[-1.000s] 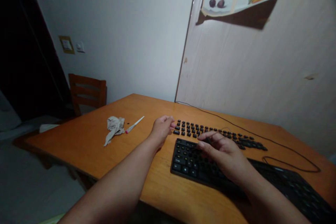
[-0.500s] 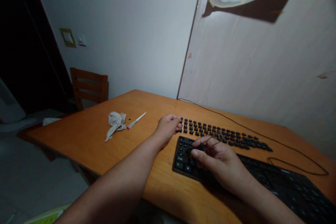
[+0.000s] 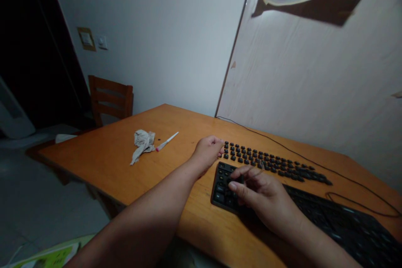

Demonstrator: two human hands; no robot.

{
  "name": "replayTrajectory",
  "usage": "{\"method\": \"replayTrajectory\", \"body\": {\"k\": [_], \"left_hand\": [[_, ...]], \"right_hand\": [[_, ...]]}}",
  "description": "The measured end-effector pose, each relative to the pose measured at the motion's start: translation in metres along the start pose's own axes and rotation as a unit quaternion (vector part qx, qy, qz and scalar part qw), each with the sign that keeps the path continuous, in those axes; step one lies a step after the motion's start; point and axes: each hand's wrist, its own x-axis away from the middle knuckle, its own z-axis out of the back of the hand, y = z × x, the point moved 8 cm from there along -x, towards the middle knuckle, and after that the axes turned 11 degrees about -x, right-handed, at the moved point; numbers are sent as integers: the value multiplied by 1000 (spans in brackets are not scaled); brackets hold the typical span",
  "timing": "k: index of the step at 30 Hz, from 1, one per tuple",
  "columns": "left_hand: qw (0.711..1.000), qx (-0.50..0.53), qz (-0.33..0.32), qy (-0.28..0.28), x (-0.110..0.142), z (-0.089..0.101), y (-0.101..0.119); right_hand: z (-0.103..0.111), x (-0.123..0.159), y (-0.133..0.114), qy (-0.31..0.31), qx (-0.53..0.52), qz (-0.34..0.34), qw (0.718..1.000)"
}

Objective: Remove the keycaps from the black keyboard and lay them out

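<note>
On the wooden table, loose black keycaps (image 3: 255, 162) lie in slanting rows. My left hand (image 3: 207, 150) is at their left end, thumb and fingers pinched together on a keycap that its fingertips mostly hide. In front of the rows lies a black keyboard (image 3: 341, 222), its left end showing bare key sockets and a few keys in place. Over that end is my right hand (image 3: 262, 188), thumb and forefinger curled toward each other around something dark. The hand and shadow hide what that is.
A crumpled grey cloth (image 3: 144, 140) and a white brush (image 3: 167, 141) with a reddish end lie left on the table. A thin black cable (image 3: 273, 142) runs along the back and loops at right. Behind stand a wooden chair (image 3: 111, 98) and the wall.
The whole view has shifted slightly, so the scene sits a little further right. The left hand stays at the end of the keycap rows, the right hand over the keyboard's left end.
</note>
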Motion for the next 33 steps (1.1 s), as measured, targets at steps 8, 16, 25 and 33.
{"method": "replayTrajectory", "body": {"k": [8, 16, 25, 33], "left_hand": [[1000, -15, -10, -4, 2, -3, 3], [989, -127, -79, -22, 6, -8, 7], [920, -342, -192, -23, 24, -17, 22], [864, -457, -207, -49, 28, -27, 17]], "right_hand": [[-6, 1, 9, -14, 27, -5, 1000], [-2, 3, 3, -12, 132, 33, 991], [0, 0, 2, -5, 134, 46, 990], [2, 2, -1, 30, 135, 102, 985]]}}
